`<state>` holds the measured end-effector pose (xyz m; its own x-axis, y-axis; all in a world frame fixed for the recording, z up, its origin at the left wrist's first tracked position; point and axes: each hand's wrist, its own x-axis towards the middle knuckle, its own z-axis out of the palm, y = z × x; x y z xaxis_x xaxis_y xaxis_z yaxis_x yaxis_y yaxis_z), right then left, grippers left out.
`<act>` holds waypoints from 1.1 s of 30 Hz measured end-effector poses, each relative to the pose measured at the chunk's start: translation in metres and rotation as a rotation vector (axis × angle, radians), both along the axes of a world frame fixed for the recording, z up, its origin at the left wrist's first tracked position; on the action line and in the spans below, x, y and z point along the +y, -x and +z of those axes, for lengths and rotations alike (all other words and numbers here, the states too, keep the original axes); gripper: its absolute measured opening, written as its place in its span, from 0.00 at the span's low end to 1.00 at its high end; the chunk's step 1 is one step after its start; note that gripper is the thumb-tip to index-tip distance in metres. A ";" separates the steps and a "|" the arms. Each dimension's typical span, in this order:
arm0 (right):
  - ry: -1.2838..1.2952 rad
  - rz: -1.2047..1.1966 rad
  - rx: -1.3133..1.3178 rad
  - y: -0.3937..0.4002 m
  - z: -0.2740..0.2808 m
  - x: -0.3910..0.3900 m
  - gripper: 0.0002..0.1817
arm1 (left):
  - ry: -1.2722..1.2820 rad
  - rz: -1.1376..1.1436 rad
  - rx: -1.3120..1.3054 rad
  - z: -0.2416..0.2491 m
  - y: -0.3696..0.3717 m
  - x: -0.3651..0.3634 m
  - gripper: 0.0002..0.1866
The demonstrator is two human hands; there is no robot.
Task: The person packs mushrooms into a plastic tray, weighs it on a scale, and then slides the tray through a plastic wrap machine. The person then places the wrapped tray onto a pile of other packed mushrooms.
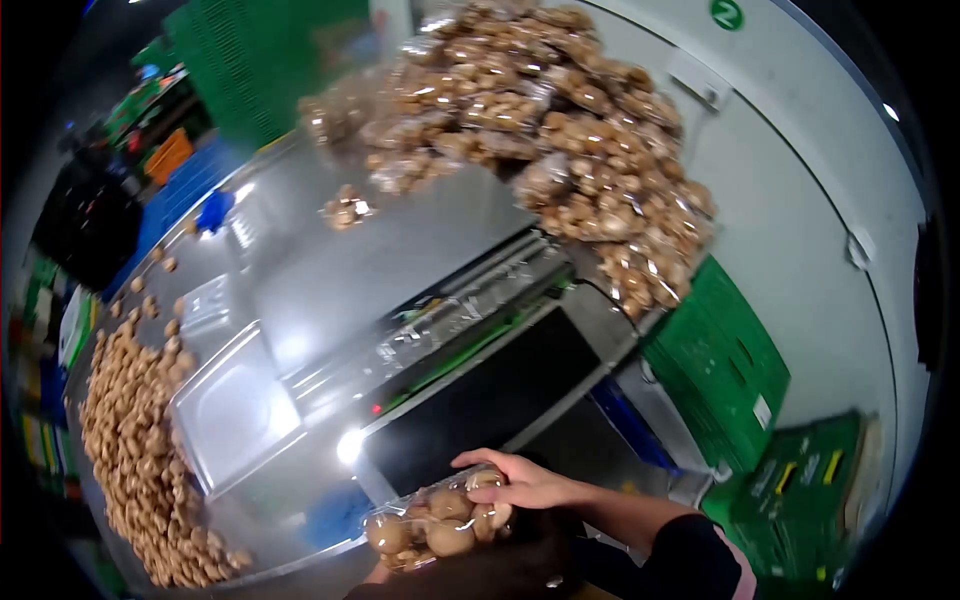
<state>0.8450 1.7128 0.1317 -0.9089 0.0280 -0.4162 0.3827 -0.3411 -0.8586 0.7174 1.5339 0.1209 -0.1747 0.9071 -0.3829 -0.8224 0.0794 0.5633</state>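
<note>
Mushroom pack (448,522), clear-wrapped: right grip (530,484) part-closed around one end; left grip (378,573) mostly hidden, can't tell.

glossy clear bag (425,512), brown mushrooms (450,537) inside, in right hand (527,482)

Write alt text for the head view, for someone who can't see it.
A person's right hand holds a clear bag of round brown produce by the near edge of a metal work surface; the left hand is mostly hidden. Loose produce lies heaped at left, and many filled bags are piled at the far side.
</note>
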 end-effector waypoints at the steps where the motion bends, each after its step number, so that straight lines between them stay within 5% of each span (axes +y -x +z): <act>1: 0.039 -0.053 -0.040 -0.002 -0.002 0.004 0.25 | 0.031 0.026 -0.037 -0.002 -0.002 0.005 0.29; 5: 0.021 -0.372 -0.028 -0.021 -0.004 0.043 0.13 | 0.142 0.100 -0.138 -0.005 -0.010 0.013 0.27; 9: -0.124 -1.042 0.111 -0.060 -0.015 0.133 0.06 | 0.214 0.098 0.102 -0.014 -0.001 0.019 0.18; 14: 0.003 -1.442 0.233 -0.104 -0.024 0.270 0.15 | 0.263 0.162 0.151 -0.021 -0.002 0.029 0.19; 21: 0.035 -1.303 0.228 -0.077 -0.024 0.447 0.20 | 0.308 0.159 0.141 -0.019 -0.001 0.030 0.13; 22: -0.653 -1.348 -0.139 -0.084 -0.035 0.463 0.21 | 0.322 0.182 0.141 -0.019 -0.001 0.026 0.13; 24: -1.330 -1.347 -0.153 -0.060 -0.050 0.458 0.20 | 0.332 0.316 0.182 -0.014 0.001 0.020 0.11; 25: -1.266 -1.418 0.183 -0.051 -0.052 0.433 0.19 | 0.331 0.412 0.230 -0.018 0.001 0.014 0.11; 27: -1.070 -1.234 0.299 -0.025 -0.041 0.356 0.17 | 0.372 0.678 0.344 -0.017 0.002 0.003 0.09; 29: -1.307 -0.941 0.143 -0.030 -0.062 0.307 0.14 | 0.467 0.879 0.433 -0.016 0.014 -0.017 0.06; 33: -1.338 -0.848 0.052 -0.030 -0.070 0.238 0.12 | 0.627 1.042 0.581 -0.048 0.040 -0.071 0.06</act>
<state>0.8755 1.9507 0.0618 -0.4510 0.8192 0.3544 0.4441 0.5504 -0.7070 0.6771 1.4630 0.0725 -0.9473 -0.0455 -0.3170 -0.3141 -0.0610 0.9474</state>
